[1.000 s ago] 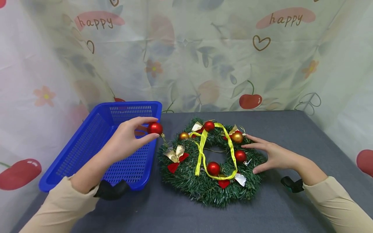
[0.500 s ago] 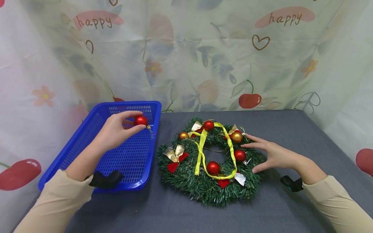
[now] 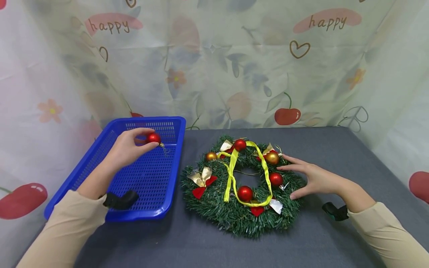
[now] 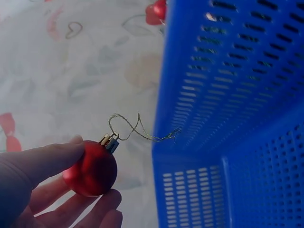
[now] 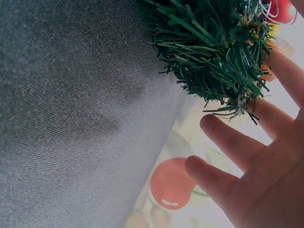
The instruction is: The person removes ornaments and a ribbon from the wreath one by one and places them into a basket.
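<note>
My left hand pinches a shiny red Christmas bauble between thumb and fingers, over the blue basket. In the left wrist view the bauble shows its metal cap, and a loop of gold string trails from it toward the basket wall. A green Christmas wreath lies on the table to the right of the basket, dressed with red and gold baubles, bows and a yellow ribbon. My right hand is at the wreath's right side, fingers extended, fingertips right at its greenery.
The blue basket has slotted walls and a perforated floor. A dark grey cloth covers the table. Behind it and at both sides hangs a printed curtain.
My left hand has carried the red bauble left, from beside the wreath and the basket's right rim to over the basket. The right hand and wreath have stayed in place.
</note>
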